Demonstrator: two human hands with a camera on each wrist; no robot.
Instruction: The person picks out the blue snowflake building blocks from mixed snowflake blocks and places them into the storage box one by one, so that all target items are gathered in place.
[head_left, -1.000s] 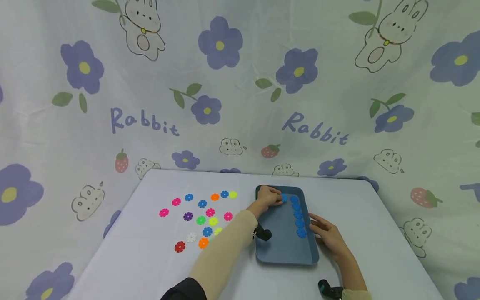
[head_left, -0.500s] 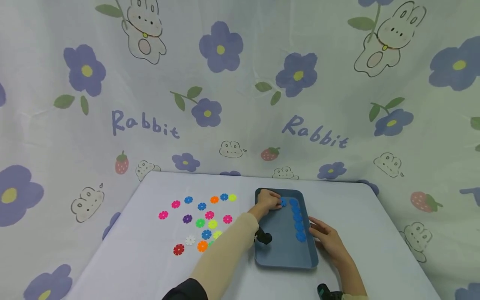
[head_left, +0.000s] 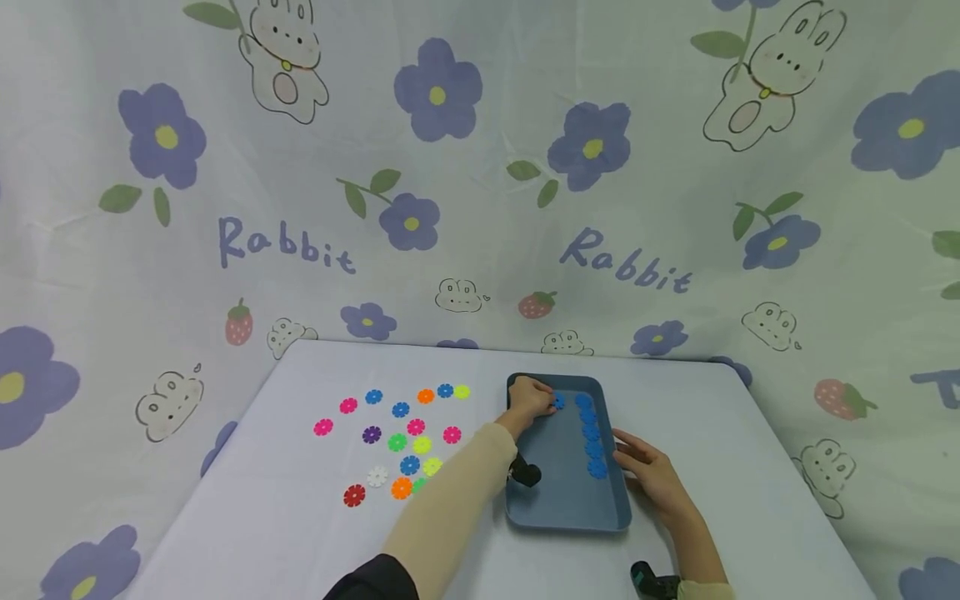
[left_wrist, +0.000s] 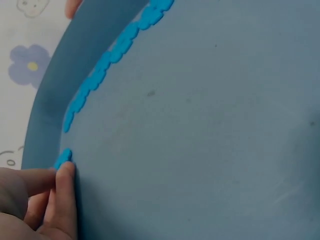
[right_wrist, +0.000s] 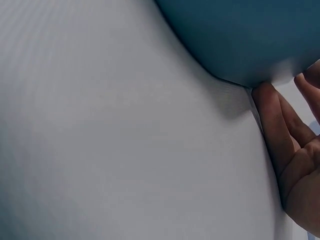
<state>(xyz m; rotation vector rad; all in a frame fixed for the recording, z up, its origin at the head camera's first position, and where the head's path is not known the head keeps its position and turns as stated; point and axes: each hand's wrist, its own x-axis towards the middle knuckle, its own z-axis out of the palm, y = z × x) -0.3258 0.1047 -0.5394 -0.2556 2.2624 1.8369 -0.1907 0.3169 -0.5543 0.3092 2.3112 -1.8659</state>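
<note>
Pinching one notched blue disc [left_wrist: 63, 157] between thumb and fingertips of the left hand [head_left: 529, 397], inside the grey-blue tray [head_left: 558, 504], near its far wall, to the left of the far end of the blue row [head_left: 591, 432] and apart from it. Cannot tell about contact with the tray floor. Resting relaxed, slightly parted fingers of the right hand [head_left: 654, 477] against the outside of the tray's right wall; holding nothing else visible there.

Judge disc very light, thin, fairly stiff (probably plastic), not fragile, perhaps a little slippery. Best held by opposite edges, with notches for extra purchase (likely awkward to lift once flat, so better tipped up by one edge). Judge tray rigid and fairly light, best steadied by a side wall.

Counts:
- In left hand: one blue.
- In row, along right wall: about five blue, too closely set for certainty.
- Loose on white table [head_left: 690, 417], left of tray: four pink discs [head_left: 348, 405], four loose blue discs [head_left: 401, 409], three yellow discs [head_left: 422, 444], two orange discs [head_left: 402, 487], two green discs [head_left: 397, 442] (one partly behind the sleeve [head_left: 453, 500]), one purple disc [head_left: 372, 434], one white disc [head_left: 378, 476], one red disc [head_left: 355, 496]. Eighteen in view, possibly more hidden.
- Trays: one.
</note>
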